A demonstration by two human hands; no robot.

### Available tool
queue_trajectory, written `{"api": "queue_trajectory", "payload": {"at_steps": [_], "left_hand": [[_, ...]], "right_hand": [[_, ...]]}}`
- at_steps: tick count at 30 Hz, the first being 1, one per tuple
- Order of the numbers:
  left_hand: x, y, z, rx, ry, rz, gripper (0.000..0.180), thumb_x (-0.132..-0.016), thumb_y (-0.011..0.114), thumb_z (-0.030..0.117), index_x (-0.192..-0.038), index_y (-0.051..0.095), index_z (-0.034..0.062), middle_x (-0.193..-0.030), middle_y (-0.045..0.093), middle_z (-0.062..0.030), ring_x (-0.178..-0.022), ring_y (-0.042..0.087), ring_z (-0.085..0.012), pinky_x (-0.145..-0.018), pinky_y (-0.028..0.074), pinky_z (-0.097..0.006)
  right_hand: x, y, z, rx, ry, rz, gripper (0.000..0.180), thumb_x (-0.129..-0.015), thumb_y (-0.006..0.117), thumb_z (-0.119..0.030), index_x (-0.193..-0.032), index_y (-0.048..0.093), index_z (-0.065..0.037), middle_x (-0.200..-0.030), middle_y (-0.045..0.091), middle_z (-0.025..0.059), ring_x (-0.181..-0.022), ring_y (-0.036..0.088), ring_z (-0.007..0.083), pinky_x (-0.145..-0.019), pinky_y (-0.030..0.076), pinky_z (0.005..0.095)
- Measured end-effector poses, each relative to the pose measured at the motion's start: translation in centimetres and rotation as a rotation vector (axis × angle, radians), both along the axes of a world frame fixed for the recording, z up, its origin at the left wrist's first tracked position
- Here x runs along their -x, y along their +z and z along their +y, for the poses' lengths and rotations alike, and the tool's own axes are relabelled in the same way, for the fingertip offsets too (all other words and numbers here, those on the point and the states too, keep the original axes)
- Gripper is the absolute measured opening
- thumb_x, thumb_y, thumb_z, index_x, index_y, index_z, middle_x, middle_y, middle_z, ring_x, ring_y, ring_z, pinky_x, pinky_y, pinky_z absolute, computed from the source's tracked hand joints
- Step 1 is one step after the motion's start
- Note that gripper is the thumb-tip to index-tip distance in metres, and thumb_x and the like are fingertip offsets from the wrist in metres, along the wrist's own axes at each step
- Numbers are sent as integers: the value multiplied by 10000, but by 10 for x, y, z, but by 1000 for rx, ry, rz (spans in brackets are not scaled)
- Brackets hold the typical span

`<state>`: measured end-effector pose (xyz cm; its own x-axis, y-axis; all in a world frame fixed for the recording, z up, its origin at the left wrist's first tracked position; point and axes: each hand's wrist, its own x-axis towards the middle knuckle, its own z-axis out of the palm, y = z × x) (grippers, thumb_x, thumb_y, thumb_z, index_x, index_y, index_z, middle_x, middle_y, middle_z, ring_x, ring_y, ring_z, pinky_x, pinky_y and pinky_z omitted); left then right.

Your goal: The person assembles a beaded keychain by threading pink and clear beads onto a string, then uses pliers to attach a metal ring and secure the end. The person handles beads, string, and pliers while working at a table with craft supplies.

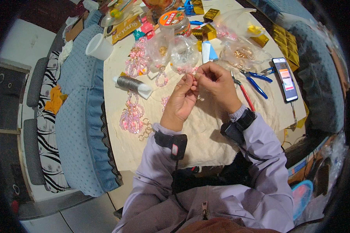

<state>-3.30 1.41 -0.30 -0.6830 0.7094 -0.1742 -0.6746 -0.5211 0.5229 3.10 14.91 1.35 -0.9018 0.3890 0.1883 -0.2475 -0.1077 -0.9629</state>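
My left hand (181, 100) and my right hand (218, 84) meet above the cloth-covered part of the table. Thumb and fingers of each are pinched together at the same spot, on something too small to make out. Just beyond the fingertips lies a clear plastic bag (184, 52) with pink beads at its near edge. A pink beaded loop (161, 79) rests to the left of it. Further left are bunches of pink bead strands (130, 118), several gold rings (145, 131) and a spool of grey wire (130, 83).
Right of my hands lie red-handled pliers (245, 95), blue-handled pliers (256, 86) and a lit phone (285, 79) with a cable. A bag of gold rings (237, 55), a round tub (175, 22) and small gold boxes (209, 32) stand farther back. A white cup (99, 46) is at the left edge.
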Motion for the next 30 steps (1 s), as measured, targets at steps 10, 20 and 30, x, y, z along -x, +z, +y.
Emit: {"api": "queue_trajectory", "payload": {"at_steps": [10,20,30], "left_hand": [[6,-11,-3,-150,-80,-5,146,-938,661,95,-1076,640,50,-1060,645,-62,-906,593,-119,-763,500,-203],[7,-15,-3,-117,-62,31,115,-943,656,110,-1043,633,58,-1087,644,-83,-929,591,-129,-777,495,-217],[7,-16,-1,-84,-44,37,98,-954,645,126,-1030,633,64,-1067,646,-87,-881,588,-116,-762,495,-199]], "right_hand": [[0,-3,3,-172,-8,22,81,-909,677,-69,-932,634,-5,-812,622,-29,-724,565,24,-646,459,178],[-2,0,1,-184,-34,11,92,-899,687,-75,-917,630,-4,-801,610,-35,-708,549,19,-624,447,175],[-1,1,0,-207,-85,16,161,-862,718,-139,-865,627,-6,-746,595,1,-652,498,47,-579,427,220]]}}
